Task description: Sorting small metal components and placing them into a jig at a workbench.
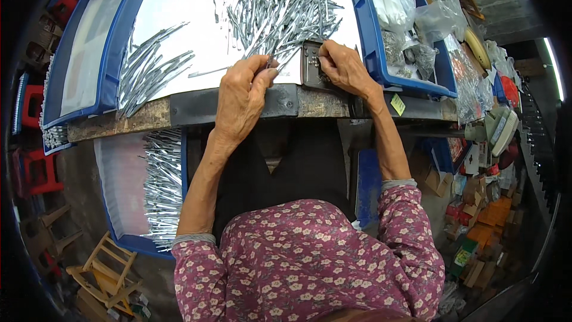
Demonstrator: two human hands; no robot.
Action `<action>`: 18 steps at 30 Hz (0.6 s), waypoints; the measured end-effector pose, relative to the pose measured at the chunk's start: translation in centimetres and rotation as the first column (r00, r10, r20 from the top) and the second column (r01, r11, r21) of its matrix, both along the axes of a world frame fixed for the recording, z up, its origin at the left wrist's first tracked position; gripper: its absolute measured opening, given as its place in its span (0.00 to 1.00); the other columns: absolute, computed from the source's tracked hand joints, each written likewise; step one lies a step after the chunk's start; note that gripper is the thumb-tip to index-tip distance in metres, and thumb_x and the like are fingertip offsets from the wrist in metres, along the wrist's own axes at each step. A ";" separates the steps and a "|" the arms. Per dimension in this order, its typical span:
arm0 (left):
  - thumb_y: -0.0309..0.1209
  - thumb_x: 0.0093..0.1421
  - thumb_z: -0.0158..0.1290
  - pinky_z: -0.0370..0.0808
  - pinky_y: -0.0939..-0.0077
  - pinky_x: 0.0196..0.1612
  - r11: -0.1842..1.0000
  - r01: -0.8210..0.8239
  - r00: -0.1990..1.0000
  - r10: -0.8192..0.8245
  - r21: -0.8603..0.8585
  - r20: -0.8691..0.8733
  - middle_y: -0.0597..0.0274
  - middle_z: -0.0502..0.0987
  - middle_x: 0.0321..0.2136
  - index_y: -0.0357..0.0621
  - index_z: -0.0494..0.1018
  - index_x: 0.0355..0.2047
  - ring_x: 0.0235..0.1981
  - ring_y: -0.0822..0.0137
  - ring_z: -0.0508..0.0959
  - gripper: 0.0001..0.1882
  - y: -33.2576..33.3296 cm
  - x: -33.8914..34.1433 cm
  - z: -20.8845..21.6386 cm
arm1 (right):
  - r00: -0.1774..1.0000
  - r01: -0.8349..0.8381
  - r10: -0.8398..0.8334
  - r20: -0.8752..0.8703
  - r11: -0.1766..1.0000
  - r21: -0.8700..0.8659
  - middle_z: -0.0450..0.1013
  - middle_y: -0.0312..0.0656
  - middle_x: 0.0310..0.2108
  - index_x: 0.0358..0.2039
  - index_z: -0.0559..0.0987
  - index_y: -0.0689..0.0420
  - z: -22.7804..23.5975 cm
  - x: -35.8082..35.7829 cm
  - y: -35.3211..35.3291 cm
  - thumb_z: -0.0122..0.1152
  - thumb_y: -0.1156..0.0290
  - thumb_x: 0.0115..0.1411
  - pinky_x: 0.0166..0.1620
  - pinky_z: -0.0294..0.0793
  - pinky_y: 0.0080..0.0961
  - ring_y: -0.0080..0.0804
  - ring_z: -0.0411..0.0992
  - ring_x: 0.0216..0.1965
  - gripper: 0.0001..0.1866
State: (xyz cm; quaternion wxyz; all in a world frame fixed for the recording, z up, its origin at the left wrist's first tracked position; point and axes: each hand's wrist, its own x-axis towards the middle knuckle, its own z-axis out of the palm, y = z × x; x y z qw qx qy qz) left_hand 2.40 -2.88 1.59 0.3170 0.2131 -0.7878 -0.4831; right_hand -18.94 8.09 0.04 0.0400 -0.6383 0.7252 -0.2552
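My left hand [243, 92] is at the table's front edge, thumb and fingers pinched on a thin silvery metal strip that shows only in part. Just beyond it spreads a large heap of similar metal strips [280, 12] on a white sheet. My right hand [348, 70] is closed over the right side of a small dark metal fixture [311, 62] at the edge. What its curled fingertips grip is hidden. One loose strip [208, 73] lies just left of my left hand. A smaller pile of strips [149, 74] is farther left.
On the left of the table stands a long blue tray [113, 39]. To the right, a blue bin [372, 48] holds plastic bags and small parts. Below the edge at left sits another blue-rimmed tray [128, 240] with many strips. A wooden stool [107, 268] is on the floor.
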 end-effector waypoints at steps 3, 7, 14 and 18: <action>0.25 0.56 0.45 0.68 0.78 0.24 0.972 0.068 0.996 -0.052 0.224 -0.076 0.59 0.71 0.17 0.33 0.70 0.31 0.20 0.72 0.71 0.07 0.3 -1.3 0.5 | 0.998 0.001 0.005 0.062 0.996 -0.095 0.61 0.42 0.16 0.26 0.65 0.62 0.2 0.5 0.4 0.49 0.78 0.52 0.23 0.62 0.28 0.32 0.61 0.16 0.03; 0.27 0.58 0.42 0.66 0.82 0.21 0.917 0.125 0.987 -0.076 0.379 -0.140 0.64 0.70 0.15 0.32 0.69 0.29 0.17 0.76 0.69 0.10 0.7 -4.2 0.0 | 0.993 0.007 0.013 0.120 0.987 -0.161 0.62 0.41 0.16 0.27 0.66 0.62 1.9 2.4 0.4 0.48 0.79 0.52 0.22 0.61 0.25 0.28 0.61 0.17 0.02; 0.27 0.55 0.46 0.65 0.79 0.19 0.903 0.158 0.982 -0.101 0.400 -0.159 0.64 0.69 0.13 0.34 0.69 0.25 0.14 0.76 0.68 0.07 2.3 -7.7 -1.3 | 0.996 0.008 0.010 0.092 0.981 -0.196 0.63 0.40 0.17 0.27 0.66 0.63 3.1 3.1 1.1 0.48 0.80 0.52 0.23 0.62 0.23 0.25 0.62 0.18 0.02; 0.27 0.55 0.46 0.66 0.77 0.19 0.919 0.117 0.992 -0.092 0.376 -0.084 0.62 0.69 0.12 0.34 0.68 0.24 0.14 0.74 0.68 0.08 2.8 -8.0 -1.1 | 0.985 0.038 -0.012 0.175 0.988 -0.149 0.64 0.41 0.19 0.27 0.67 0.63 3.1 2.6 1.7 0.49 0.79 0.53 0.24 0.63 0.24 0.28 0.63 0.19 0.02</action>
